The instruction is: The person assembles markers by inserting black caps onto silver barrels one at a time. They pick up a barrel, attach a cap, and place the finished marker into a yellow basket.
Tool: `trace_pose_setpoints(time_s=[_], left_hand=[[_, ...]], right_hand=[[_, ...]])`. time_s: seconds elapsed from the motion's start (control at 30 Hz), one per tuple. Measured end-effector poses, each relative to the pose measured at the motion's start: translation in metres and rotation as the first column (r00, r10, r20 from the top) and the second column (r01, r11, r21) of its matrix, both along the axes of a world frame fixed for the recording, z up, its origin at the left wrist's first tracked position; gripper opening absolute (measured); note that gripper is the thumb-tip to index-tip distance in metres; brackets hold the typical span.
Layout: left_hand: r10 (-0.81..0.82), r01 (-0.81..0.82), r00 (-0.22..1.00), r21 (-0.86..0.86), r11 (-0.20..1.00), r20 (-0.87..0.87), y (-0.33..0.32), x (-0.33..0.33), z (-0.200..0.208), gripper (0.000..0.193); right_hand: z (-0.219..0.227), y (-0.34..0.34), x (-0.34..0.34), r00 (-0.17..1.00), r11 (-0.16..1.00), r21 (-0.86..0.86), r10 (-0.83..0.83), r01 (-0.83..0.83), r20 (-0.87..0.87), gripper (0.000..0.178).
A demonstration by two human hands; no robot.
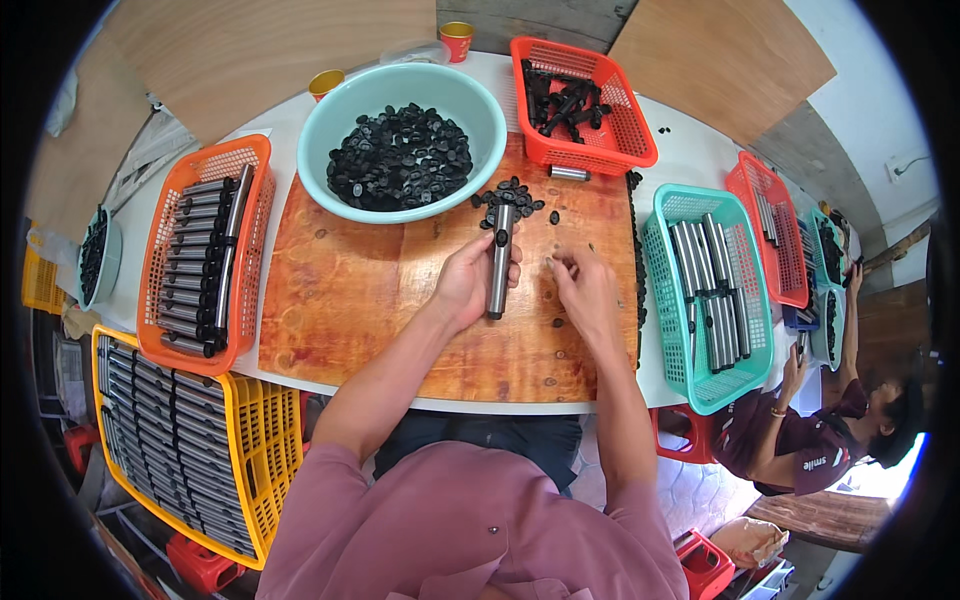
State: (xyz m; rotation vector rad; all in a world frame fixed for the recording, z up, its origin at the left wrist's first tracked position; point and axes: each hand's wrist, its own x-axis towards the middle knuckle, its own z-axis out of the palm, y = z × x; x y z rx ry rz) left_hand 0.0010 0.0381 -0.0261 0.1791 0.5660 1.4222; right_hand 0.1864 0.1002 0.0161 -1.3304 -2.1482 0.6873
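Observation:
My left hand (pixel 466 284) is closed around a silver metal tube (pixel 498 278) with black ends, held nearly upright over the wooden board (pixel 350 320). A small black oval piece sits on the side of the tube near its upper part. Just right of it, my right hand (pixel 588 292) has its fingers curled in a pinch above the board; whatever lies between the fingertips is too small to make out. Beyond the tube lies a loose pile of black oval pieces (pixel 515 190), with a few strays around it. A pale green basin (pixel 320 180) behind holds many more such pieces.
At the left stand an orange basket (pixel 262 160) and a yellow crate (pixel 262 470) of tubes. A red basket (pixel 640 150) with black parts is at the back, a short tube (pixel 569 173) before it. Right is a green basket (pixel 765 350) of tubes; beyond, a co-worker (pixel 800 440) works.

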Motion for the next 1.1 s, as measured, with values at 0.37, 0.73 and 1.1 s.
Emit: trace_pose_setpoints(time_s=[0.37, 0.73, 1.1], left_hand=[[0.077, -0.077, 0.997, 0.043, 0.996, -0.01, 0.001, -0.014, -0.004, 0.041], [0.035, -0.033, 0.999, 0.046, 0.998, -0.025, 0.0, -0.007, -0.002, 0.042], [0.032, -0.032, 0.999, 0.028, 0.999, -0.01, 0.001, -0.01, -0.004, 0.043]], right_hand=[[-0.031, 0.044, -0.058, 0.99, 0.952, 0.297, 0.029, -0.069, 0.136, 0.014], [-0.029, 0.034, -0.042, 0.999, 0.991, 0.13, 0.037, -0.038, 0.015, 0.015], [-0.028, 0.046, -0.021, 0.984, 0.993, -0.017, 0.114, -0.117, -0.135, 0.02]])
